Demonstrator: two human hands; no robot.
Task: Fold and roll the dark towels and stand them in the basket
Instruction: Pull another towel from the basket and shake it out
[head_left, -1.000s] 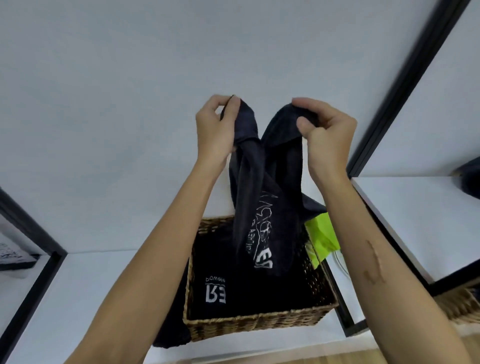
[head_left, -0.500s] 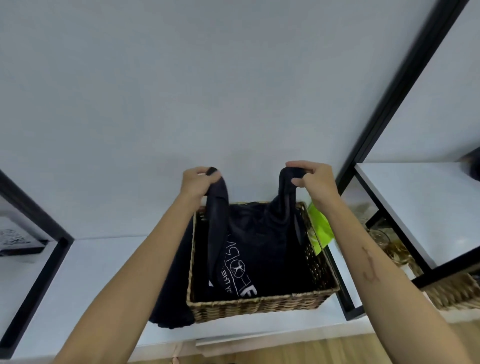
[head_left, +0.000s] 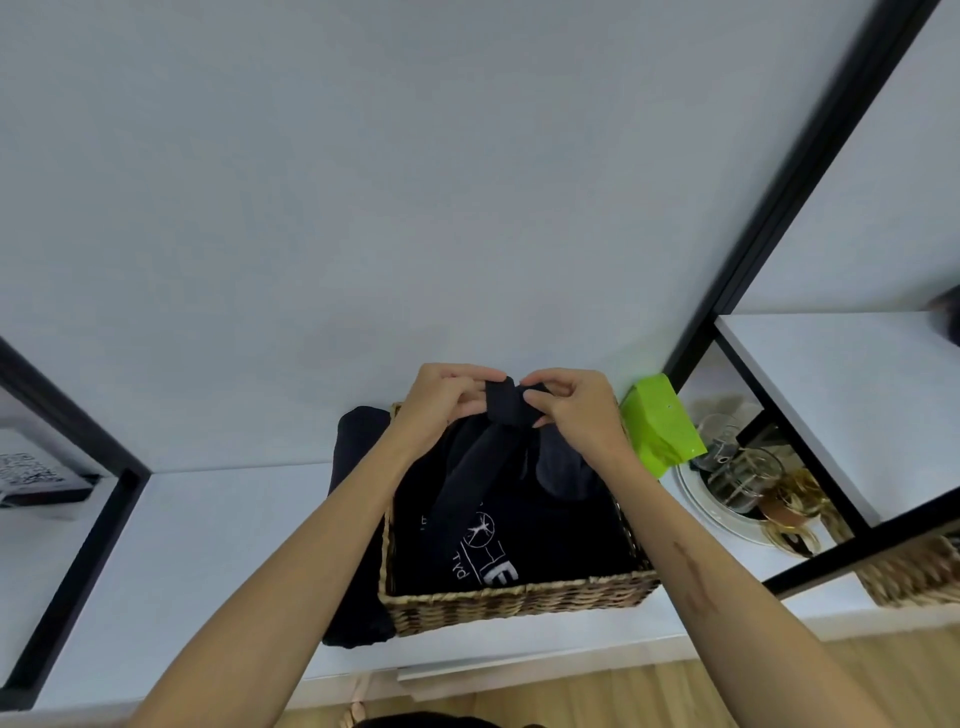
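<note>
A wicker basket (head_left: 519, 605) stands on a white shelf and is filled with dark towel fabric bearing white print. My left hand (head_left: 441, 402) and my right hand (head_left: 576, 402) meet over the basket's far side, each pinching a top corner of one dark towel (head_left: 478, 478). The two corners are pressed together between my fingers, and the towel hangs from them down into the basket. Another dark towel (head_left: 358, 519) is draped outside the basket's left wall, down to the shelf.
A bright green packet (head_left: 657, 423) leans at the basket's right. Glass jars and gold rings sit on a white plate (head_left: 696, 499) further right, behind a black frame post (head_left: 779, 208). A second wicker basket (head_left: 914, 574) is at the far right, and the white shelf (head_left: 208, 545) extends left.
My hands lowered the towel from high above the basket down into it, then came together so the two held corners now meet.
</note>
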